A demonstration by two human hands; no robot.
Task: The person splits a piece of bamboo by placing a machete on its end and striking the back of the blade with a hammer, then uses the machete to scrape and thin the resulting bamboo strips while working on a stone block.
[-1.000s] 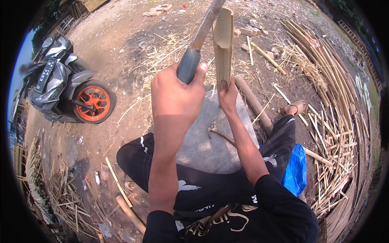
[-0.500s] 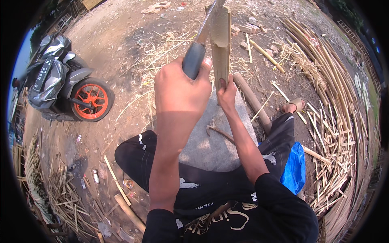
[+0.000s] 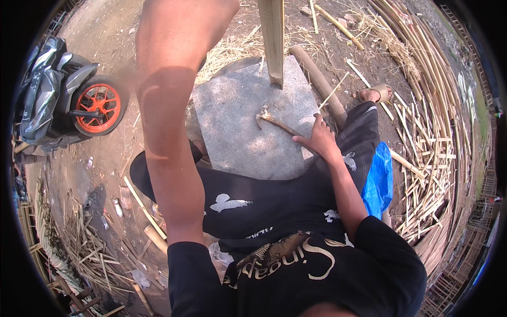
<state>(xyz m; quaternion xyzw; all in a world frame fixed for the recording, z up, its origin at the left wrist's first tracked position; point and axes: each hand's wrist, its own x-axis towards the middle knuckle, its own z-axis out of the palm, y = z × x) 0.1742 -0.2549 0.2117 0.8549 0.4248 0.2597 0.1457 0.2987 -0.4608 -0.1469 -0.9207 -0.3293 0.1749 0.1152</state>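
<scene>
A split bamboo piece (image 3: 272, 42) stands upright with its lower end on the grey stone slab (image 3: 237, 121); its top runs out of the picture. My left forearm (image 3: 169, 121) is raised toward the upper edge, and my left hand lies beyond that edge. My right hand (image 3: 318, 141) rests low on the slab's right side with fingers spread. Its fingertips touch the near end of a short frayed stick (image 3: 277, 123) lying on the slab. No knife shows.
A parked motorbike with an orange wheel (image 3: 99, 103) stands at the left. A round bamboo pole (image 3: 320, 84) lies beside the slab. Piled bamboo strips (image 3: 428, 137) fill the right, and a blue bag (image 3: 380, 182) lies by my right leg. My sandalled foot (image 3: 376, 94) is beyond it.
My left arm rose, taking the hand and the knife out of the top of the picture. My right hand let go of the bamboo and dropped to the stick on the slab.
</scene>
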